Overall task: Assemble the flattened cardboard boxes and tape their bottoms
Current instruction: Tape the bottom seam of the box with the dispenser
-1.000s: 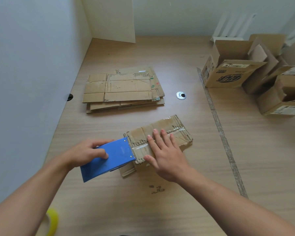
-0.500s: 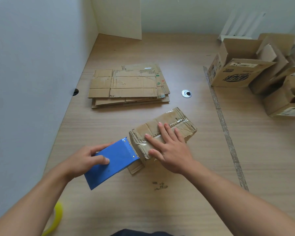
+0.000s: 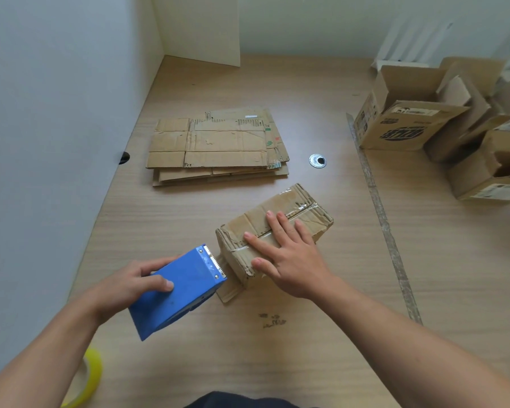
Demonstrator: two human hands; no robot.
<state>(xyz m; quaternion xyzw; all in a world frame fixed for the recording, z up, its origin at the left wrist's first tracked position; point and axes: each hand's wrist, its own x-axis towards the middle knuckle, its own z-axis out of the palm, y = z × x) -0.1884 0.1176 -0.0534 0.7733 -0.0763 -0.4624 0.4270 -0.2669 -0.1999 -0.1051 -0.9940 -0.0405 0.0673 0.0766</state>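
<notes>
Taping is in hand: the box (image 3: 256,214) sits near the middle of the worktop (image 3: 306,343), right hand (image 3: 292,260) flat on its taped seam, left hand (image 3: 130,282) clamped on the tape dispenser (image 3: 177,293) at its near end. Next probably calls for tearing the strip against the teeth

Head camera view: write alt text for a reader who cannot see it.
A right hand presses flat on a small cardboard box while the left hand holds a blue tape dispenser at its near end. Flattened boxes lie stacked behind.
</notes>
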